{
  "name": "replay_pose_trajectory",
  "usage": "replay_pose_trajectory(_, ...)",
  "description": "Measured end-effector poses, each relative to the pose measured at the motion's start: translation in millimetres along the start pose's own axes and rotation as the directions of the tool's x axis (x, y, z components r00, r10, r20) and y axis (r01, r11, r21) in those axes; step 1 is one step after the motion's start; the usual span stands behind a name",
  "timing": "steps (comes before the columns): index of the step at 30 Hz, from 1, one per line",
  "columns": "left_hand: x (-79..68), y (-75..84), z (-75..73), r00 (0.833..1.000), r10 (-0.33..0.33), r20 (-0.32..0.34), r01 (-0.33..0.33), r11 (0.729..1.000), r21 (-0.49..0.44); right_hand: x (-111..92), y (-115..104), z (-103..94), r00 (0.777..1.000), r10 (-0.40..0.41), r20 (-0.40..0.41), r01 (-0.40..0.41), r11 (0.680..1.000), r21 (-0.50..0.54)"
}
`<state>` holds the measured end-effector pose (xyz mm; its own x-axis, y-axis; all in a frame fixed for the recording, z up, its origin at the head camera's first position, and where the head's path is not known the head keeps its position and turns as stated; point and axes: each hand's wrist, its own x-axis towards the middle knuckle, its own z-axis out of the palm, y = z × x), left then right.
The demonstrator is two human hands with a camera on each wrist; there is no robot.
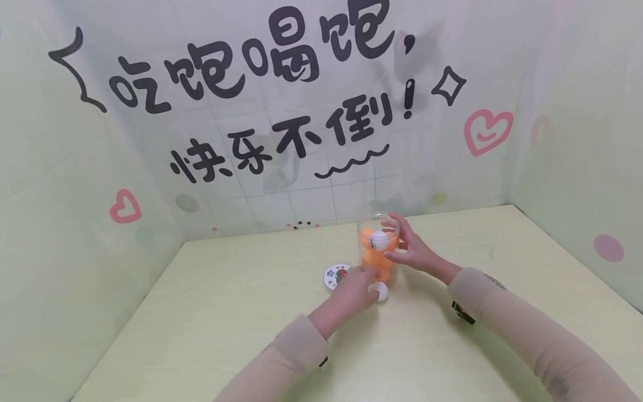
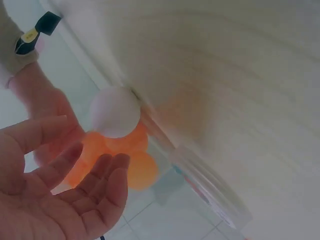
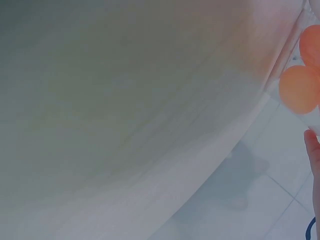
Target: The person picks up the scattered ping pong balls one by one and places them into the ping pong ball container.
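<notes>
A clear cylindrical jar (image 1: 374, 224) stands upright on the table, holding several orange balls (image 1: 372, 257) and a white ball (image 1: 380, 240) on top. My right hand (image 1: 413, 249) grips the jar's right side, fingers behind it and thumb in front. At the jar's foot, another white ball (image 1: 380, 291) lies on the table. My left hand (image 1: 354, 290) is just left of that ball; in the left wrist view its fingers (image 2: 107, 195) are loosely bent, with nothing visible between them. Only a fingertip (image 3: 311, 137) of the right hand shows beside orange balls (image 3: 299, 90) in the right wrist view.
A round white lid-like disc (image 1: 331, 277) with a coloured print lies left of the jar, partly behind my left hand. The pale wooden table (image 1: 241, 290) meets a printed curtain (image 1: 271, 206) at the back and sides.
</notes>
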<state>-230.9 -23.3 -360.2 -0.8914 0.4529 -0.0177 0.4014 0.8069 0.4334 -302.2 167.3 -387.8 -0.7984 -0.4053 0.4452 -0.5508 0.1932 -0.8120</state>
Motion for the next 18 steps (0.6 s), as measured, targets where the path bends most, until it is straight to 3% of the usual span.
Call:
replay_pose_trajectory(4,2.1,-3.8,9.2,0.999,0.03,0.031,-0.035,0.989,0.144,-0.2,-2.1,-0.5,1.0,0.013,0.003,-0.013,1.0,0.004)
replay_pose_trajectory(7,4.0,-5.9,12.9,0.998,0.051,0.031,-0.056,0.982,0.18,-0.2,-2.5,-0.8,1.0,0.021,0.005,-0.021,1.0,0.012)
replay_pose_trajectory(18,6.7,-11.0,16.8,0.997,-0.006,0.074,0.001,0.998,0.065,0.2,-1.7,-0.3,1.0,0.023,0.001,-0.023,0.999,0.025)
